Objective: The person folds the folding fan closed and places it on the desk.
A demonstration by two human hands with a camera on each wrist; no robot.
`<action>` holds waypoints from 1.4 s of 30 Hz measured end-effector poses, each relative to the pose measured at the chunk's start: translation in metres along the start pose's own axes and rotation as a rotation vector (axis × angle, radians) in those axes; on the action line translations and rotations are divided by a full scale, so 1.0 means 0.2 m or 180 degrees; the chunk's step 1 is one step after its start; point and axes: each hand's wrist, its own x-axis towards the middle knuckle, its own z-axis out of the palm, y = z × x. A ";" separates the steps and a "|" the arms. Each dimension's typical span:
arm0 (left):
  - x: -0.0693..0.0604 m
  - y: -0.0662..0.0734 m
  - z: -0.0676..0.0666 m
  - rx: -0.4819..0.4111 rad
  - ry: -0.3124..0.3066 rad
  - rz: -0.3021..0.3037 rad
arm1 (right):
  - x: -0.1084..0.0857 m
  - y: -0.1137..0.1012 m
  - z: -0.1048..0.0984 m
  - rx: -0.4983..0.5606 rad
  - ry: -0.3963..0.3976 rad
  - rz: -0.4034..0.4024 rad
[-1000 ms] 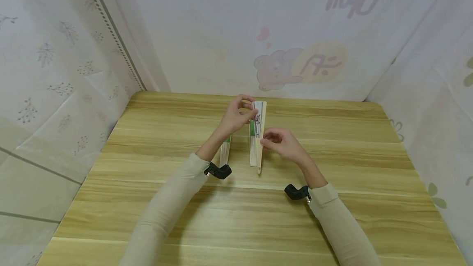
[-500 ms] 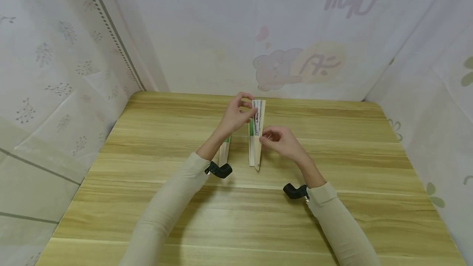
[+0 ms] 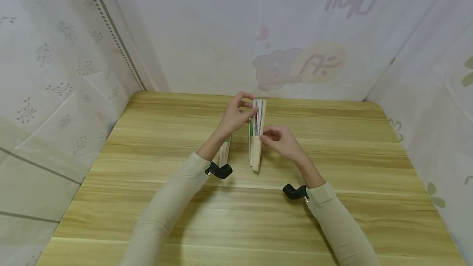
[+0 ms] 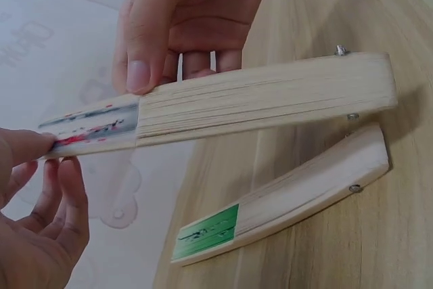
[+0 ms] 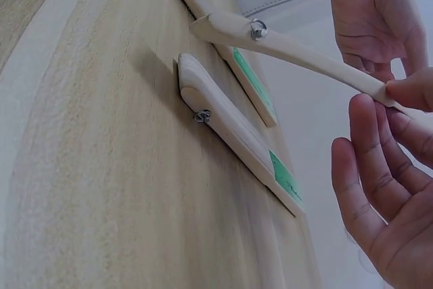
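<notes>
A folding fan with pale wooden ribs and white-grey paper marked with red hangs above the table, nearly closed. My left hand pinches its paper end between thumb and fingers. Around the middle, where ribs meet paper, my right hand pinches the fan's edge. Just below it a closed folding fan with green paper lies on the table. Another green folding fan lies farther left, partly hidden by my left arm; the right wrist view shows green cord at its rib end.
The wood-grain table runs back to a printed cloth hanging along its far edge. Patterned cloths stand at the left and right sides. Black wrist cameras sit on both forearms.
The held fan has turned so that its stacked rib edges face up, and its lower end has shifted slightly left. Both hands keep their hold with little movement.
</notes>
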 end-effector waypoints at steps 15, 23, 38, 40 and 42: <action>-0.13 -0.08 0.02 0.0003 -0.0776 -0.0133 | -0.04 0.03 -0.04 0.0173 0.0137 0.0211; -0.25 -0.12 0.10 0.0128 -0.0969 -0.0478 | -0.06 0.04 -0.07 0.0164 0.0243 0.0248; -0.30 -0.14 0.14 0.0102 -0.0652 -0.0521 | -0.13 0.07 -0.07 0.0128 0.0043 0.0355; -0.30 -0.14 0.15 0.0124 -0.0656 -0.0519 | -0.14 0.06 -0.07 0.0193 0.0040 0.0410; -0.30 -0.14 0.15 0.0146 -0.0673 -0.0536 | -0.14 0.06 -0.07 0.0235 0.0050 0.0460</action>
